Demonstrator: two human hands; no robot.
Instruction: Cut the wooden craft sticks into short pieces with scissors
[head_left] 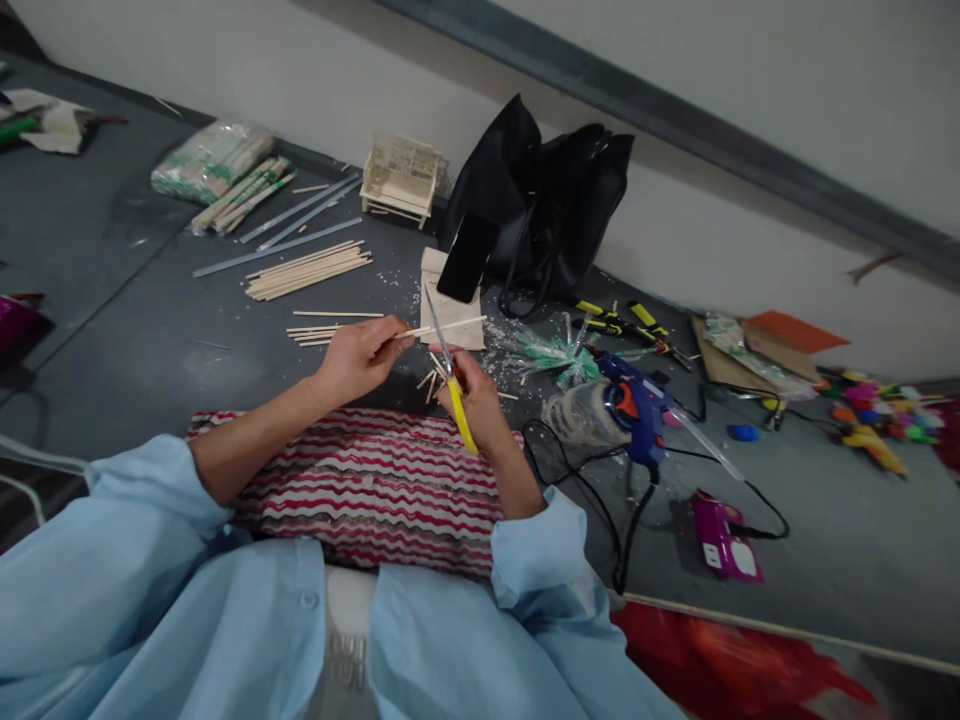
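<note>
My left hand (361,358) is closed, pinching a thin wooden stick (457,325) that points to the right. In my right hand (480,400) is a pair of scissors (459,410) with yellow handles, its blades upright and crossing the stick. Whether the blades touch the stick I cannot tell. Several short cut pieces of stick (429,380) lie on the table just below the blades. Left of them are a few loose sticks (311,333) and a larger row of sticks (307,272). A sheet of beige paper (431,265) lies behind the scissors, with a black phone (469,258) on it.
A small wooden model (401,178) and a black bag (536,200) stand by the wall. To the right, a blue glue gun (637,400) rests by a clear plastic container (585,415), its cable trailing. A striped cushion (360,490) lies before me. Pliers (600,318) and pompoms (885,405) lie farther right.
</note>
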